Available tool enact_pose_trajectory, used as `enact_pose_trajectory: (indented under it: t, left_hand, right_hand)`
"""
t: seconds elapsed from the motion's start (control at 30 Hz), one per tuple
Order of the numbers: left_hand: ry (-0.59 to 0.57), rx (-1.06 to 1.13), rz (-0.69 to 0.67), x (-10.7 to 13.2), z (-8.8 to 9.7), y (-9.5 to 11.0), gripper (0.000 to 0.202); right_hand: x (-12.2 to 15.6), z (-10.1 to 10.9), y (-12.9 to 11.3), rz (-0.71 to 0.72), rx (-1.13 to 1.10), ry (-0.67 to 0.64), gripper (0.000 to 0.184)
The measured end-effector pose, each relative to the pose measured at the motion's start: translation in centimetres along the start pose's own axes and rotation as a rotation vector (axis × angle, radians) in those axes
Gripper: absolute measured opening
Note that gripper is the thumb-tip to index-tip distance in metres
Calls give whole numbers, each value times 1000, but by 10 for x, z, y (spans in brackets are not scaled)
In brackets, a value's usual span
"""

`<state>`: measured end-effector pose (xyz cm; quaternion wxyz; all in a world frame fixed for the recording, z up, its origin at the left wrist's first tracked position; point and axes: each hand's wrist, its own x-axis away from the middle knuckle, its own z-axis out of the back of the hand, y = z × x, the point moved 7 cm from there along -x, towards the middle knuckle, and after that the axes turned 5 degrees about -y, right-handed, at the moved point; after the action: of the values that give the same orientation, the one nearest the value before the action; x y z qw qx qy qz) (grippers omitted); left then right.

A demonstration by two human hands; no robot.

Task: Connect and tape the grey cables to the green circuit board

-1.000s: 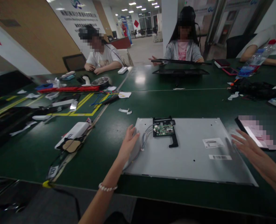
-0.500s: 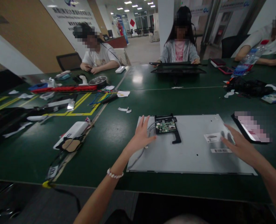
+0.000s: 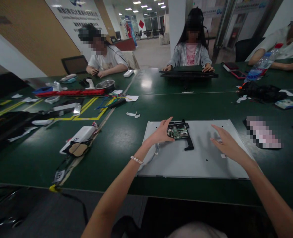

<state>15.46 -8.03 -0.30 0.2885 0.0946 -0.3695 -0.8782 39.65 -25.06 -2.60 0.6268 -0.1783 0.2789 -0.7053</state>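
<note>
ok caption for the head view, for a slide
At a green table, left hand at the edge of a small circuit board on a grey metal panel, right hand spread open above it

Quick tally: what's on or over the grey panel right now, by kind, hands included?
hands: 2, left hand and right hand
board: 1
bracket: 1
wire bundle: 1
Total: 5
Any labels under the right hand are mostly hidden, so not counted.
</note>
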Motion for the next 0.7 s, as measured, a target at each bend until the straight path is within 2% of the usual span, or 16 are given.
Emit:
enact_pose_trajectory:
  t: [0.17,0.3,0.4,0.53,0.7]
  left_hand:
    - [-8,23,-3,8,-18,18,115]
    - [-18,38,-55,11,-31,26,115]
    - [-29,71,-75,12,-38,29,116]
    - [-38,73,-99,12,-45,36,115]
    - [-57,68,-134,15,-49,44,116]
  right_hand:
    - [-12,-13,-31,77,-57,-61,69]
    - [-20,-22,-45,154,-113,-166,87]
    - [-24,-29,-48,230,-122,-237,97]
    - [-26,-35,-42,241,-119,-281,103]
    - [-20,-32,-44,282,-135,-260,98]
